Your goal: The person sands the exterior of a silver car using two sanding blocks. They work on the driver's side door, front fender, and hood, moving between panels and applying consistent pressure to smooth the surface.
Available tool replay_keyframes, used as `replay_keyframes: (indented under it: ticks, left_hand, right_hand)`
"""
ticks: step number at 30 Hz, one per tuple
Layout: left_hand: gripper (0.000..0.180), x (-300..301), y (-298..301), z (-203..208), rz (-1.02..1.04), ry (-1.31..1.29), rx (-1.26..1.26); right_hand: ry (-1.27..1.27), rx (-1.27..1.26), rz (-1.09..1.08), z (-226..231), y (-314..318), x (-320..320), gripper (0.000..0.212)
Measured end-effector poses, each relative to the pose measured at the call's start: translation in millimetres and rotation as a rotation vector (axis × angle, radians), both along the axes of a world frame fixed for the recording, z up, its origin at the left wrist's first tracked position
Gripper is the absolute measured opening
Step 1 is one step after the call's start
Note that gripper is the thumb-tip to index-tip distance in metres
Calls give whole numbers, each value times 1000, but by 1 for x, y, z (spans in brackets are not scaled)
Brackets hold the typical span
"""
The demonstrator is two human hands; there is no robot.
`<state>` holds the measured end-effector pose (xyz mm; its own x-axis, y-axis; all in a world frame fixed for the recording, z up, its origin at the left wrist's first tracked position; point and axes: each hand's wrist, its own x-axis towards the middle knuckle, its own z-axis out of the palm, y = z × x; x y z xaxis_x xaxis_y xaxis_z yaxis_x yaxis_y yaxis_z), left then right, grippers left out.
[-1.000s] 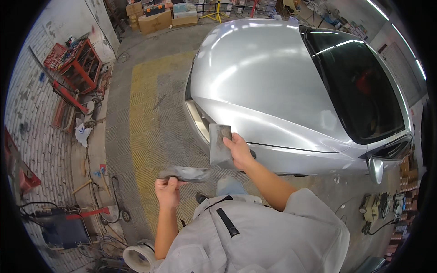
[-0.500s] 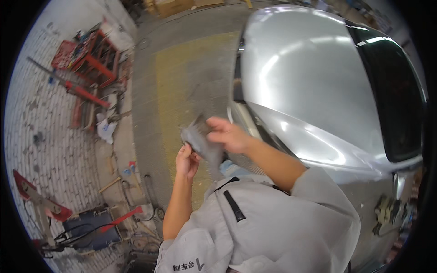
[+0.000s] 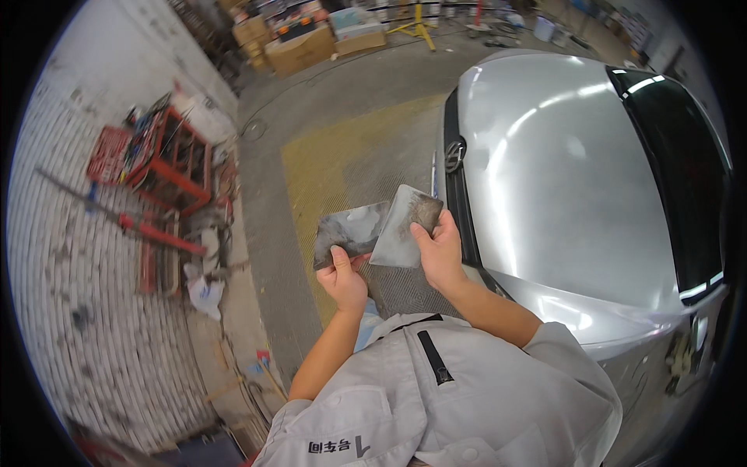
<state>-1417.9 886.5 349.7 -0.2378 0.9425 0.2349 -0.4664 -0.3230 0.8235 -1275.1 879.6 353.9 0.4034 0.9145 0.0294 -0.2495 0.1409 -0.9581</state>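
Observation:
My left hand (image 3: 343,278) grips a flat grey smeared plate (image 3: 348,231) by its lower edge, held in front of my chest. My right hand (image 3: 440,251) holds a second flat grey scraper blade (image 3: 403,226), tilted, its lower left corner overlapping the plate's right side. Both pieces carry grey filler stains. A silver car (image 3: 560,179) stands to the right; its hood lies just beyond my right hand. My white work-jacket sleeves reach up from the lower edge.
Concrete floor with a yellow painted patch (image 3: 327,163) lies under my hands. A red tool trolley (image 3: 167,156) and red bars stand by the white brick wall at left. Cardboard boxes (image 3: 299,47) and a yellow stand sit at the back.
My right hand has come off the car's front with the scraper blade. Both hands have drawn together in front of me, the blade now against the plate.

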Motion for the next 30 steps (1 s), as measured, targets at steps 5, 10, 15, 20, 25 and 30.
replay_keyframes:
  ticks: [5,10,15,20,25,30]
  left_hand:
    - [27,-21,101,1,-208,188,10]
    - [27,-20,180,-1,-408,409,82]
    - [28,-6,231,2,-594,628,228]
    - [30,30,304,4,-1053,819,256]
    - [26,67,389,-10,-1114,646,-2]
    - [27,75,471,-30,-816,371,-458]
  right_hand:
    - [-81,-82,-226,-3,74,-21,22]
    - [-38,-27,-364,8,118,-39,24]
    - [-57,-100,-478,16,146,-32,26]
    - [56,181,-754,9,184,20,28]
    - [598,398,-930,-27,196,140,31]
    - [618,355,-1308,-68,157,231,32]
